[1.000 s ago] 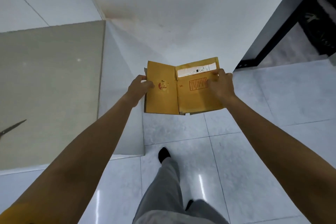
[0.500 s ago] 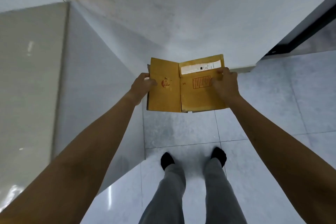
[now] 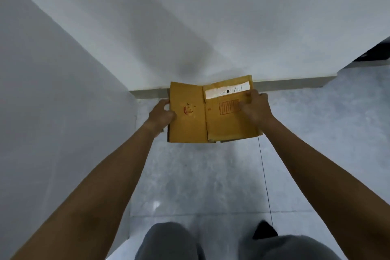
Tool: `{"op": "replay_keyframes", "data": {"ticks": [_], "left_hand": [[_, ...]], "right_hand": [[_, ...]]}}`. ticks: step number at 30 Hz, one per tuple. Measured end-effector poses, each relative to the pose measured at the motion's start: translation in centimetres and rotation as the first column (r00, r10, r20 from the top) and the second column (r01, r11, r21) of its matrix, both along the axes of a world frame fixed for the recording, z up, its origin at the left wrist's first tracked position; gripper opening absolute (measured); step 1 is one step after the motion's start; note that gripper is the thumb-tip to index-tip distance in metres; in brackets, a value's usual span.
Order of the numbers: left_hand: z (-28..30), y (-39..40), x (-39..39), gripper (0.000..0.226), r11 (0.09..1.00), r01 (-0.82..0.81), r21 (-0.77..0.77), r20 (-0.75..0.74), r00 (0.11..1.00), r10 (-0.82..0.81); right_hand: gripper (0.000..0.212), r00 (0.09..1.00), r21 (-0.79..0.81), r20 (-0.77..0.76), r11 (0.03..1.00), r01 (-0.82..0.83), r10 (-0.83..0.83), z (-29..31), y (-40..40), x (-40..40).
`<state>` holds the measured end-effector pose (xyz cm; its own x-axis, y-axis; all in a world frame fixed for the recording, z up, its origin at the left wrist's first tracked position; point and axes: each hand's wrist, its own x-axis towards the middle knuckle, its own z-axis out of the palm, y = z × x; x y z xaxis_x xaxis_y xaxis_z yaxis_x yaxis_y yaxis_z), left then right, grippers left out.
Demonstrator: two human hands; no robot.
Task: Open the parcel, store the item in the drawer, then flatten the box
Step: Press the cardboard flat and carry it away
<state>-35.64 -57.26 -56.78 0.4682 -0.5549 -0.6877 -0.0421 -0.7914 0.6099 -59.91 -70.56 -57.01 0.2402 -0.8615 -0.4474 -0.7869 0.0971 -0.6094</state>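
A flattened brown cardboard box (image 3: 190, 124) is held out in front of me, above the floor and close to the foot of the wall. It bears a white shipping label along its top right and red printed marks. My left hand (image 3: 161, 115) grips its left edge, thumb on the front face. My right hand (image 3: 256, 107) presses on the right panel, fingers spread over the red stamp. The drawer and the stored item are out of view.
A white wall (image 3: 211, 27) with a pale skirting strip (image 3: 295, 83) stands straight ahead. A white cabinet side (image 3: 52, 112) rises on my left. Glossy grey floor tiles (image 3: 200, 175) lie below, with my grey trouser legs and a dark sock at the bottom.
I have stepped closer to the wall with the flat box held in both hands. The tan countertop and the scissors on the left have left the view.
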Motion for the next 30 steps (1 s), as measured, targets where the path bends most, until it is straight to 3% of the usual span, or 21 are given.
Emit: {"op": "replay_keyframes", "data": {"ticks": [2,6,9,12,17,23,25,28,30], "left_hand": [[-5.5,-0.9,0.0,0.064,1.0,-0.025,-0.01,0.0,1.0,0.025],[-14.0,-3.2,-0.7,0.067,0.997,0.002,-0.082,0.172,0.985,0.012],[-18.6,-4.2,-1.7,0.065,0.991,0.12,-0.056,0.268,0.958,-0.101],[-21.3,-4.1,-2.7,0.063,0.948,0.31,0.068,0.38,0.871,-0.312],[-22.5,-4.0,-4.5,0.073,0.822,0.449,0.35,0.451,0.688,-0.568],[-22.0,-4.8,-5.3,0.081,0.704,0.513,0.491,0.424,0.565,-0.708],[-21.2,-4.8,-5.2,0.075,0.708,0.532,0.465,0.43,0.563,-0.706],[-19.0,-4.8,-5.4,0.071,0.743,0.55,0.382,0.345,0.661,-0.667],[-16.9,-4.4,-5.6,0.071,0.748,0.562,0.352,0.32,0.679,-0.661]], "right_hand": [[0.049,1.0,0.023,0.0,1.0,-0.004,0.004,-5.2,-0.7,0.4],[0.053,0.999,0.033,-0.03,0.999,-0.021,0.022,-13.6,-2.4,0.7],[0.059,0.987,0.052,-0.118,0.993,-0.106,0.112,-18.5,-2.9,0.3],[0.067,0.924,0.068,-0.279,0.965,-0.253,0.262,-20.5,-3.4,0.2],[0.079,0.831,0.099,-0.391,0.916,-0.389,0.395,-21.7,-3.1,0.7],[0.077,0.765,0.056,-0.48,0.885,-0.463,0.43,-20.8,-2.7,1.4],[0.069,0.73,0.024,-0.496,0.848,-0.53,0.47,-20.2,-2.3,1.4],[0.067,0.726,0.014,-0.491,0.837,-0.547,0.482,-18.6,-1.5,1.6],[0.066,0.726,-0.017,-0.484,0.825,-0.566,0.488,-17.0,-0.9,1.7]]}}
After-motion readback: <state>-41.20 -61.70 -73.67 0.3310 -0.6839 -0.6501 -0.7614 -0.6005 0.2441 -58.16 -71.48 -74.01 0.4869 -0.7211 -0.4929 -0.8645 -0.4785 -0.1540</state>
